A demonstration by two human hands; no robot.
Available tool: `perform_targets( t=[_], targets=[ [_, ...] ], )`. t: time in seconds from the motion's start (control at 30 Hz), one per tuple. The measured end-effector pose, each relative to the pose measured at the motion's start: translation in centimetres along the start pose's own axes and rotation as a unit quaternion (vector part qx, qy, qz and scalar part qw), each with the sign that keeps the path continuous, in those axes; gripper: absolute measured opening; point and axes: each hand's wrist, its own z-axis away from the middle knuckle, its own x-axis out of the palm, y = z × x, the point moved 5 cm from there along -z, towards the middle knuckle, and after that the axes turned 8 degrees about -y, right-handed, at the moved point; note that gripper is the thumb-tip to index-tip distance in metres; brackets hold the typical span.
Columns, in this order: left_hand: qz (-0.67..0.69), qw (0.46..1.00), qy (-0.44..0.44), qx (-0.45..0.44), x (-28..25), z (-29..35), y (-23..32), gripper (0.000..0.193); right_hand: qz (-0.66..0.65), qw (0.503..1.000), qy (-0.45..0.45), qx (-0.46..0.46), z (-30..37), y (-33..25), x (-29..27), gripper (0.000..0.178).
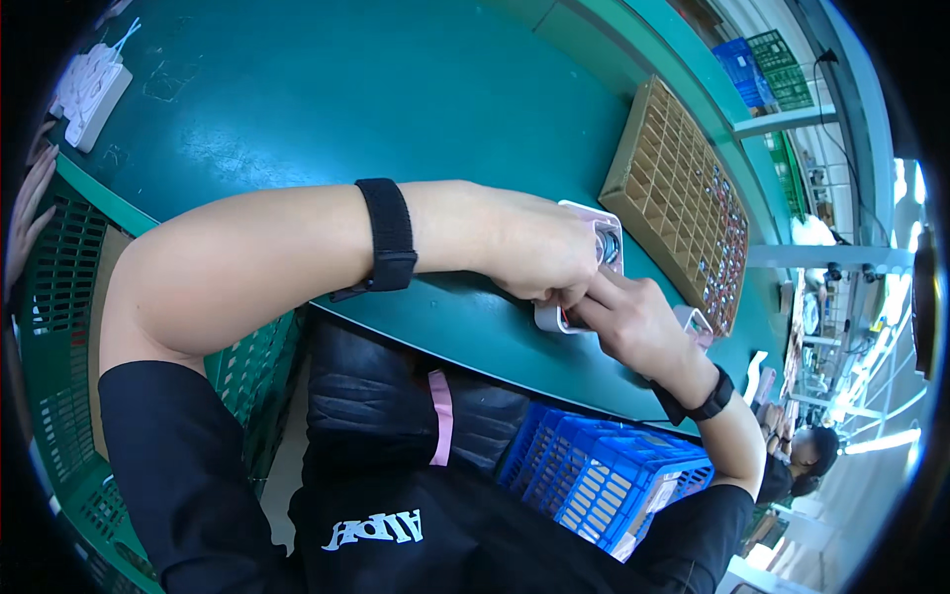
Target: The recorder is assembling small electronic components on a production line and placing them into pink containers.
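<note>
The left arm (267,238) is bent sharply at the elbow and its forearm lies across the near side of the green surface (396,109), pointing right, a black band (389,233) round the wrist. The left hand (549,247) is palm-down, knuckles up, fingers curled under and inward. The right arm (737,441) rises from the lower right, also bent, with a dark wristband (714,396); the right hand (633,322) points up and left, its fingers bent to meet the left fingertips. Both hands are at a pale pink-and-white housing (607,222), which shows beyond the left knuckles, left of the compartmented tray (625,153). A white curved part (545,319) shows just below the meeting fingers. The fingertips are hidden or overlapped, so I cannot tell whether either grip is clamped.
</note>
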Motion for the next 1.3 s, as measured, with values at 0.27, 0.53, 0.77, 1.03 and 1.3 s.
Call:
perform_targets(
  t=[0.27,0.53,0.77,1.03,1.3],
  targets=[
    [-0.002,0.999,-0.031,-0.011,0.6,-0.4,-0.2,0.010,-0.058,0.991,0.103,0.061,0.7,0.9,0.7,0.017],
    [0.031,0.998,-0.037,-0.032,0.5,-0.1,-0.2,0.011,-0.056,0.992,0.037,0.104,-0.7,-0.2,0.1,0.024],
    [0.018,0.999,-0.031,-0.010,0.5,-0.6,0.0,0.011,-0.044,0.974,0.018,0.222,-1.0,0.0,1.3,0.028],
    [-0.020,0.984,-0.146,-0.098,-2.4,0.0,1.7,0.021,-0.103,0.958,0.228,0.138,3.5,-1.9,-2.0,0.018],
    [-0.094,0.941,-0.198,-0.259,-7.1,0.6,-3.2,0.022,-0.042,0.838,0.300,0.455,23.2,2.5,0.8,0.033]
  ],
)
